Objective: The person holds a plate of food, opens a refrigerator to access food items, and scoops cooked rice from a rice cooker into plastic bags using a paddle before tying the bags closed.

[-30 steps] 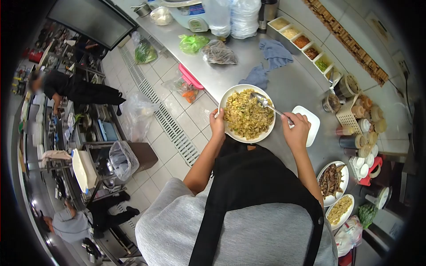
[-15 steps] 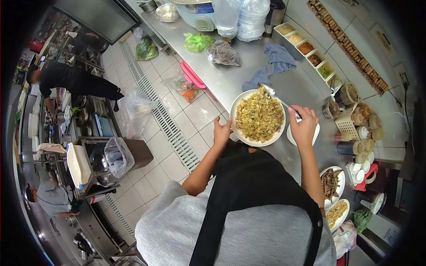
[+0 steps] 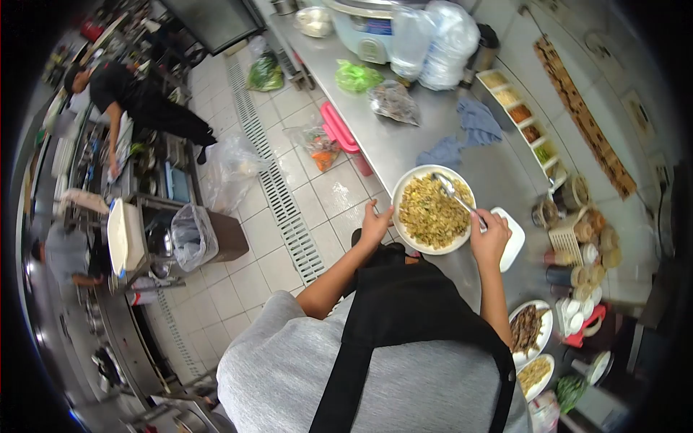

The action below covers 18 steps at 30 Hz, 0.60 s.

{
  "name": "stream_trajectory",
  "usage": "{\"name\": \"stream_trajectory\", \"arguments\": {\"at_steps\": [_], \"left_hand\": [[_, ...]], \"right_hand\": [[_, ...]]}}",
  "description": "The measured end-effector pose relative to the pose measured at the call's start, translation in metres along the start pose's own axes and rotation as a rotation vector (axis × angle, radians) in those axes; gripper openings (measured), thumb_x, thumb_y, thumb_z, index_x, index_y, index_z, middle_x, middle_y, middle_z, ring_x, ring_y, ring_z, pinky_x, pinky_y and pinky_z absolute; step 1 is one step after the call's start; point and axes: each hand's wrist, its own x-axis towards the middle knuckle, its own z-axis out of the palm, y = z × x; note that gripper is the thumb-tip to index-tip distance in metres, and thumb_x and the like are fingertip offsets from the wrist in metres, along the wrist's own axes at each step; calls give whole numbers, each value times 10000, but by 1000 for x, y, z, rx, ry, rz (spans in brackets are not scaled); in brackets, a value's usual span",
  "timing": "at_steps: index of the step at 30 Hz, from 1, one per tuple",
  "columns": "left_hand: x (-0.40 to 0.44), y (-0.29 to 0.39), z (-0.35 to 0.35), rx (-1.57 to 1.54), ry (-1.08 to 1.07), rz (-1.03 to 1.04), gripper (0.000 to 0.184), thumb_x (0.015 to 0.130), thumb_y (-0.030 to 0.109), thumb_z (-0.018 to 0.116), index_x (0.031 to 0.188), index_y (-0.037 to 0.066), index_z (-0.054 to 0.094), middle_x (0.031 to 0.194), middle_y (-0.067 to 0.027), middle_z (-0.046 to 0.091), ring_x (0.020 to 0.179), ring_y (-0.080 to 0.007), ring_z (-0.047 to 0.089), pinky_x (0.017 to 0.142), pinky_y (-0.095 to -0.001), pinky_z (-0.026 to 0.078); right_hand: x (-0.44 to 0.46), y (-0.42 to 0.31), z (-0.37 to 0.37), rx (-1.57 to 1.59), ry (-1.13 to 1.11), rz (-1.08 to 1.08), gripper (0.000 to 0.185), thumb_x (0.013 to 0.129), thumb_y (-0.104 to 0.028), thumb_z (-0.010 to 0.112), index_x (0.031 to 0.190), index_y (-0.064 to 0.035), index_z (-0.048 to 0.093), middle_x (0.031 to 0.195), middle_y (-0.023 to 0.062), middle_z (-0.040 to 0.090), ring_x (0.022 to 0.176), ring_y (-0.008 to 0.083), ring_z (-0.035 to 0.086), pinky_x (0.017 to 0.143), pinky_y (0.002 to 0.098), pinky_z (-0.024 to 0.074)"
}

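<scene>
A round white plate [image 3: 398, 200] heaped with fried rice [image 3: 433, 214] is at the counter's front edge. My left hand [image 3: 375, 225] is beside the plate's left rim, thumb and fingers apart, with a fingertip close to or touching the rim. At the right rim, my right hand [image 3: 491, 239] is closed on the handle of a metal spoon [image 3: 453, 190], whose bowl rests on the rice near the plate's far side. Partly behind that hand is a small white square dish [image 3: 513, 242].
Blue cloths [image 3: 478, 124], a condiment tray [image 3: 532, 133] and sauce bottles [image 3: 588, 254] occupy the steel counter [image 3: 404, 148]. Two food plates [image 3: 546, 326] are at lower right. A bin [image 3: 227, 237] stands on the floor; a person in black [image 3: 137, 97] and another in grey [image 3: 66, 252] are at left.
The view has shifted, so the counter's items sit further right and lower. My left hand has loosened from the plate's rim. The spoon has moved over the rice, still in my right hand.
</scene>
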Motion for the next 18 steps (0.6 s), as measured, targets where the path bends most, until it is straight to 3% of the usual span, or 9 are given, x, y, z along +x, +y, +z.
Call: {"name": "stream_trajectory", "arguments": {"at_steps": [11, 18], "left_hand": [[-31, -12, -41, -16, -9, -23, 656, 782, 303, 625, 1238, -23, 282, 800, -166, 610, 669, -220, 624, 572, -299, 494], [-48, -24, -74, -50, 115, -52, 609, 798, 297, 602, 1221, -22, 301, 767, -140, 613, 643, -190, 624, 607, -287, 483]], "right_hand": [[3, -8, 52, 124, -117, -110, 217, 768, -290, 586, 823, -90, 648, 805, 90, 614, 791, 282, 539, 699, 408, 388], [6, -24, 70, 143, -174, -129, 225, 761, -262, 609, 832, -53, 652, 788, 123, 625, 744, 290, 571, 688, 379, 444]]}}
